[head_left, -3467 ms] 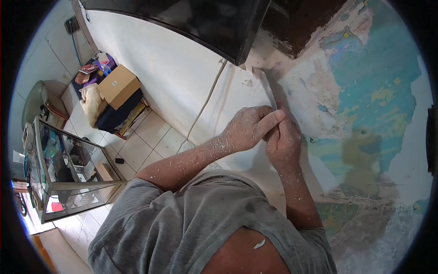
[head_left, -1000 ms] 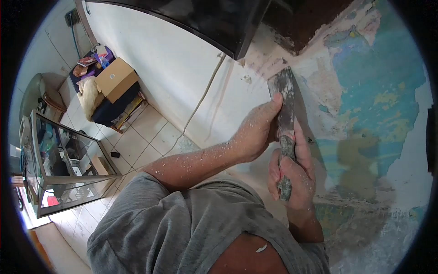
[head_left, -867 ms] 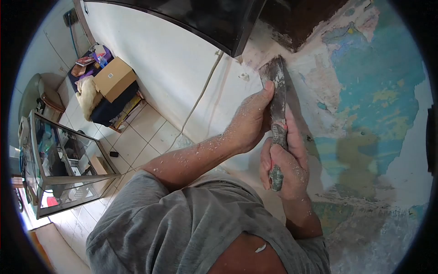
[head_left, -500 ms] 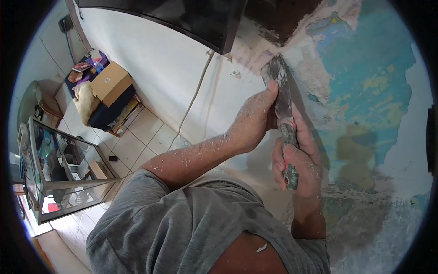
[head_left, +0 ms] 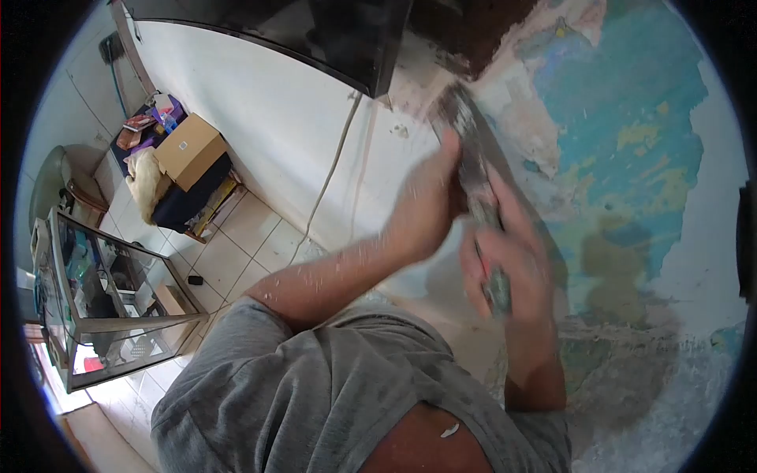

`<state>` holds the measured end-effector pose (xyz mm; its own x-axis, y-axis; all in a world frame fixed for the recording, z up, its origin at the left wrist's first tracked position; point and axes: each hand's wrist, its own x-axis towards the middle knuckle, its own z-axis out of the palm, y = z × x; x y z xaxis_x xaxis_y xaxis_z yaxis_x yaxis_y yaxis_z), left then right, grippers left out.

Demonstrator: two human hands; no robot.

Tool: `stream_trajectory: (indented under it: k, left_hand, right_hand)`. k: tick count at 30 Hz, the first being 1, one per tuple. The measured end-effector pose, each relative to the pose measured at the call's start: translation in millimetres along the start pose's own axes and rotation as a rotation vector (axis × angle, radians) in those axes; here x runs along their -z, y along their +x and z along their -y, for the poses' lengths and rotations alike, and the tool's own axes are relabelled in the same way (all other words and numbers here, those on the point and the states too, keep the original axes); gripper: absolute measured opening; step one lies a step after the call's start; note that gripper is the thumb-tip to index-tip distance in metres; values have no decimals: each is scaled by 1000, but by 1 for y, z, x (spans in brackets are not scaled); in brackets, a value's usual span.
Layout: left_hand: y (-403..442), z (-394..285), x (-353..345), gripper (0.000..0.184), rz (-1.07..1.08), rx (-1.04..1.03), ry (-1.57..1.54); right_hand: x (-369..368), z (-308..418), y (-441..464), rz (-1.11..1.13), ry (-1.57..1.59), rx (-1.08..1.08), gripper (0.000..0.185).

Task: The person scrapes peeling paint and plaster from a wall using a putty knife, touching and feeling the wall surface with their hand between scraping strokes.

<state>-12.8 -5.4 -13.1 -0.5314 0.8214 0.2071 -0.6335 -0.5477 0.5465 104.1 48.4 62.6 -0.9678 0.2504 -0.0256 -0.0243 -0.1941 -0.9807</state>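
Note:
A putty knife [head_left: 467, 130] with a flat, plaster-smeared blade lies slanted against the wall, its wide end near the dark panel's lower corner. My right hand [head_left: 516, 264] wraps around its worn green handle, index finger stretched along the tool. My left hand [head_left: 434, 193] grips the blade from the other side, thumb pressed on the metal and the other fingers mostly hidden behind it. White flecks cover the left forearm. Both hands are slightly blurred. Around the blade, the wall [head_left: 623, 142] shows patches of turquoise paint, bare plaster and white.
A dark glossy panel [head_left: 315, 39] juts in at the top. A cable [head_left: 335, 162] runs down the white wall at left. Further off stand a cardboard box [head_left: 189, 150] and a pale cat [head_left: 143, 181] on a dark-covered seat, and a glass display case [head_left: 118, 315].
Both hands and the putty knife have shifted a little left and up along the wall. My grip on the tool looks the same.

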Motion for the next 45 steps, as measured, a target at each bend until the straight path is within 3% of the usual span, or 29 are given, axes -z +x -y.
stream_trajectory:
  k: [4,7,10,11,13,16,19,21,23,25,27,29,31,33,34,37,40,42,45]
  left_hand:
    - [9,2,9,51,7,24,43]
    - [-3,5,1,54,-8,16,224]
    - [9,1,-14,59,-242,-44,-30]
    - [15,4,8,57,-183,-144,188]
    - [14,3,15,57,-149,-17,119]
    - [-1,6,9,56,-99,-35,264]
    - [6,-6,-6,57,-134,-36,123]
    - [13,-7,0,56,-130,-118,217]
    - [6,-9,-5,54,-150,-43,103]
    - [-6,-9,-5,47,-30,-34,299]
    - [-11,-4,-16,41,98,-106,262]
    - [-7,-16,-23,38,189,-71,257]
    - [-1,-28,-28,37,284,-46,254]
    - [1,-33,-32,33,105,-105,12]
    - [-1,-36,-32,31,113,-123,-23]
    - [-3,-40,-34,31,81,-150,32]
    - [7,-45,-23,32,114,-146,25]
    - [12,-46,-25,32,131,-174,-13]
    - [3,-39,-23,30,29,-160,6]
  right_hand:
    - [5,-8,-5,-71,25,-44,67]
    - [8,-3,-26,10,28,-9,65]
    - [-4,7,1,-70,-54,-74,64]
    - [-5,-2,-1,-76,-49,-74,64]
    - [0,-16,5,-65,-90,16,63]
    - [3,-10,-15,-30,-12,-2,60]
    - [3,-3,4,9,0,2,59]
    - [5,-6,7,4,-17,-20,59]
    - [8,-14,2,37,38,20,58]
    - [3,-8,-15,6,57,48,58]
    - [-5,5,-20,-35,72,78,58]
    - [-16,18,-16,-119,-222,253,56]
    - [-26,33,0,-228,-308,234,55]
    - [-25,43,13,-158,-256,78,54]
    - [-27,46,14,-165,-259,85,54]
    - [-34,50,21,-57,-211,31,55]
    - [-35,45,30,-145,-304,144,56]
    - [-26,48,39,3,-204,48,56]
    - [-21,40,34,-22,-249,100,55]
